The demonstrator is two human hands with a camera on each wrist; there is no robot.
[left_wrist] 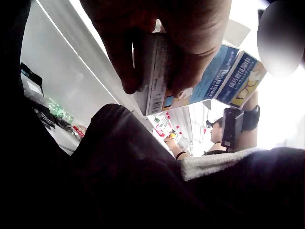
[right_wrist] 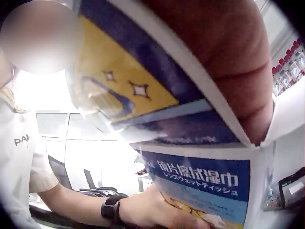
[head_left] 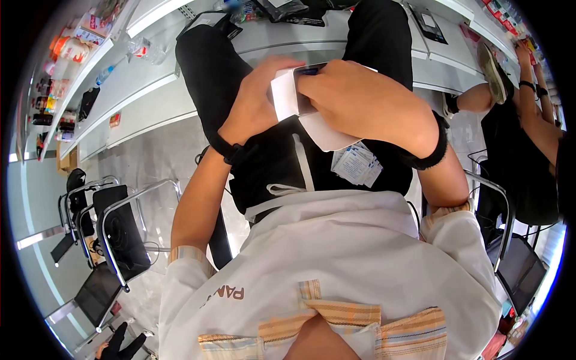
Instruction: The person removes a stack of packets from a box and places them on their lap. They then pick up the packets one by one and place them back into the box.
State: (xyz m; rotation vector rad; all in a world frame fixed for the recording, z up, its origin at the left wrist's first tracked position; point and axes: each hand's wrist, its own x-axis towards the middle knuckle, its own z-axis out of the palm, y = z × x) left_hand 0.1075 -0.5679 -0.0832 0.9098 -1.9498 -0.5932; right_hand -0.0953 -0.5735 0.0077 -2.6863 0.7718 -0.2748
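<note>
A lens wipe box (head_left: 284,97), white inside and printed blue and yellow outside, is held over the lap with its flaps folded out. My left hand (head_left: 257,93) grips it from the side, fingers and thumb on its outer walls in the left wrist view. My right hand (head_left: 348,99) reaches into the open end, and the box walls hide its fingertips. The right wrist view shows the printed front (right_wrist: 200,176) and a raised flap close by. Several small wipe packets (head_left: 358,165) lie in a loose pile on the black trousers, below the right forearm.
A white shelf (head_left: 150,90) runs in front of the knees, with bottles (head_left: 69,49) at the far left. Black plastic packages (head_left: 288,11) lie beyond the knees. Chairs (head_left: 120,228) stand on the left, and another person (head_left: 519,132) sits at the right.
</note>
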